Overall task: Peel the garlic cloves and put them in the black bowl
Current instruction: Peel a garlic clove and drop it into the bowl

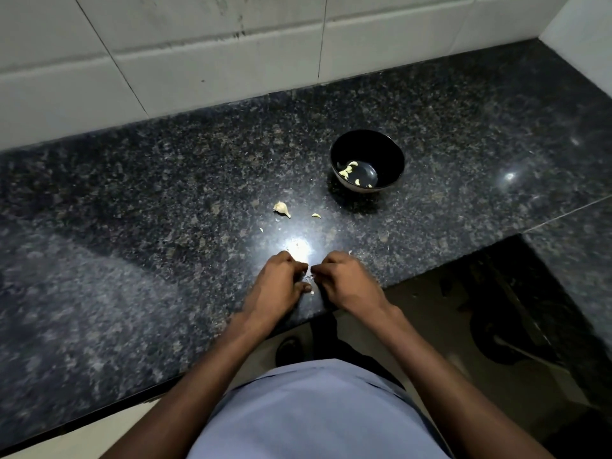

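The black bowl [367, 160] stands on the dark granite counter [165, 210], with several pale peeled garlic cloves [347, 169] in its bottom. A partly broken garlic bulb [281, 208] and a loose clove [316, 215] lie on the counter in front of the bowl. Near the counter's front edge my left hand [278, 286] and my right hand [344, 279] meet, fingers curled, pinching a small garlic clove [308, 278] between their fingertips. The clove is mostly hidden by the fingers.
Bits of garlic skin [261, 230] lie scattered on the counter near a bright light reflection. A white tiled wall [198, 61] runs along the back. The counter steps back at the right, where dark floor [496, 309] shows.
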